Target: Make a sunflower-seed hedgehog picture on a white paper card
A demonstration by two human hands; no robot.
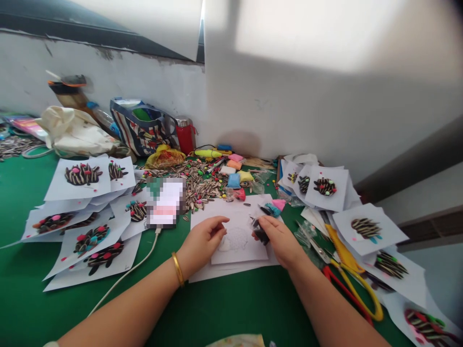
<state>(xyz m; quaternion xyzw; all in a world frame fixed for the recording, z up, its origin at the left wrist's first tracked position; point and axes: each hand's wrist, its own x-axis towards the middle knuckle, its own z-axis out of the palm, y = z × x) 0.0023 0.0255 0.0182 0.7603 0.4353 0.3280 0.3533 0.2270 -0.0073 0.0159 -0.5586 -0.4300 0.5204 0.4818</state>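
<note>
My left hand (204,241), with a gold bangle (177,269) at the wrist, hovers by the left side of a white sheet (235,270). Its fingers are curved, with a gap between thumb and forefinger and nothing visible in them. On the sheet lies a smaller paper with a faint outline drawing of a hedgehog-like animal (237,239). Over that paper's right side, my right hand (280,239) pinches a small clear bag of black modelling clay (261,235). Just beyond it lie teal clay (272,209) and pink clay (278,204).
Sunflower seeds (200,185) and coloured clay packets (234,180) lie at the back. Seed-decorated pictures (85,176) are stacked left, with more pictures (365,229) right. Scissors (356,284) and a yellow cutter (342,250) lie beside my right arm. A phone (166,205) trails its cable.
</note>
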